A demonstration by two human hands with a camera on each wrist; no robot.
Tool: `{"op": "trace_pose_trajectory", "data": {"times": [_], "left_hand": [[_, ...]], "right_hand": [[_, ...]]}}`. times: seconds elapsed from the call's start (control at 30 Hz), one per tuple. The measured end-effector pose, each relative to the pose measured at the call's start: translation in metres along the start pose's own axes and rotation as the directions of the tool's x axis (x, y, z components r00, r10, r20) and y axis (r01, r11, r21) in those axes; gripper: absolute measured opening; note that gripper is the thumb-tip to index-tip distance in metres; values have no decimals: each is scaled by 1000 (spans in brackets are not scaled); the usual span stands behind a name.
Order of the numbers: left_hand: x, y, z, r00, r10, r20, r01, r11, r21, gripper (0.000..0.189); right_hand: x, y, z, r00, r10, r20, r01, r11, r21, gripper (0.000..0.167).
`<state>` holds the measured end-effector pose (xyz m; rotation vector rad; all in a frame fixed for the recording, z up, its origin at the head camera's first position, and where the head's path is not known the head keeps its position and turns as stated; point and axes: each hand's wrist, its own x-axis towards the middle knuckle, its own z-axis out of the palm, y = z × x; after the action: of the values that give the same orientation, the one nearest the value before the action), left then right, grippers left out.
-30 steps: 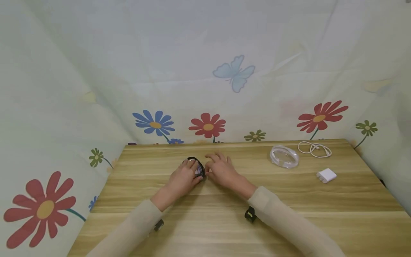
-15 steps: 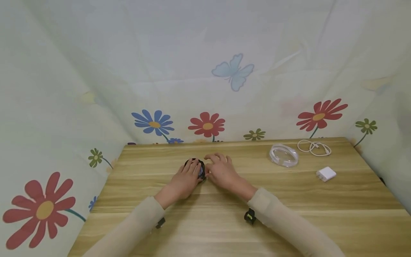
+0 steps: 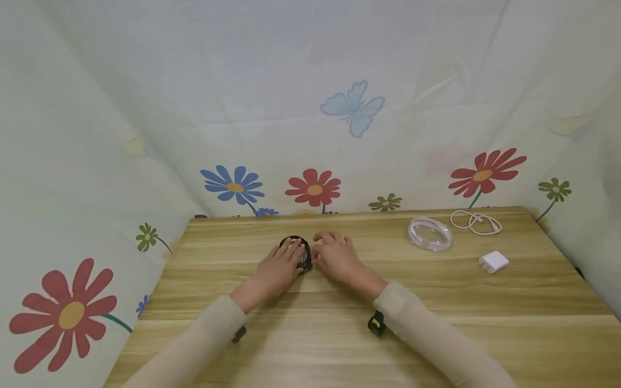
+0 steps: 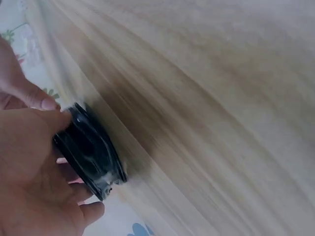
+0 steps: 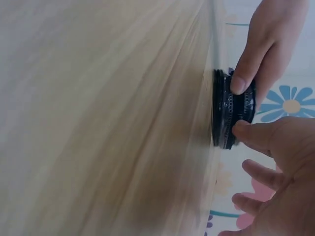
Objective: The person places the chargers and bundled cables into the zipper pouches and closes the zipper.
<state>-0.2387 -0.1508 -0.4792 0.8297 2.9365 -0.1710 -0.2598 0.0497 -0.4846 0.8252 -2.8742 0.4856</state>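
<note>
- Currently, your left grip (image 3: 277, 269) is grasping the round black thing (image 5: 225, 113): fingers laid over the top, thumb pressed to its side in the right wrist view.
- Your right grip (image 3: 337, 260) isn't clenched; thumb tip touches the side of the round black thing, other fingers loosely bent and apart from it.
- Round black thing sits between your two grips, lying flat on the desk (image 3: 335, 345), left of the middle in the head view and towards the far edge.
- It looks layered and shiny, paler inside the dark rim; you can't tell exactly what it is, your fingers cover part of it.
- Well to the right of your right grip: clear round thing (image 3: 429, 246), flat on the desk.
- Just beside that, near the far edge, you've got a loosely looped white cable (image 3: 494, 232).
- White plug (image 3: 495, 261) lies nearer to you than the cable, apart from it, prongs pointing left.
- Both your arms reach in from below, light sleeves (image 3: 436, 339), small black device (image 3: 376, 323) by the right wrist.
- Behind the desk, facing you: pale backdrop (image 3: 271, 102) with flowers and a blue butterfly (image 3: 356, 110).
</note>
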Motion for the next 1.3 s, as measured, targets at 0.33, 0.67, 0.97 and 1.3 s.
{"op": "trace_pose_trajectory", "data": {"times": [0.33,0.67,0.97,1.3], "left_hand": [[10,2,-1,998,-56,34,61,987,-149,79],[7,5,-3,996,-1,90,6,998,-62,72],[6,9,-8,996,-42,78,48,996,-78,71],[-2,-7,-10,975,149,-164,-173,974,-147,54]], "right_hand": [[-3,-2,-3,998,-54,22,50,990,128,10],[0,9,-9,1000,10,-2,-10,1000,5,7],[-3,13,-2,995,-100,-15,101,994,48,8],[-5,16,2,966,-247,-71,250,967,40,8]]}}
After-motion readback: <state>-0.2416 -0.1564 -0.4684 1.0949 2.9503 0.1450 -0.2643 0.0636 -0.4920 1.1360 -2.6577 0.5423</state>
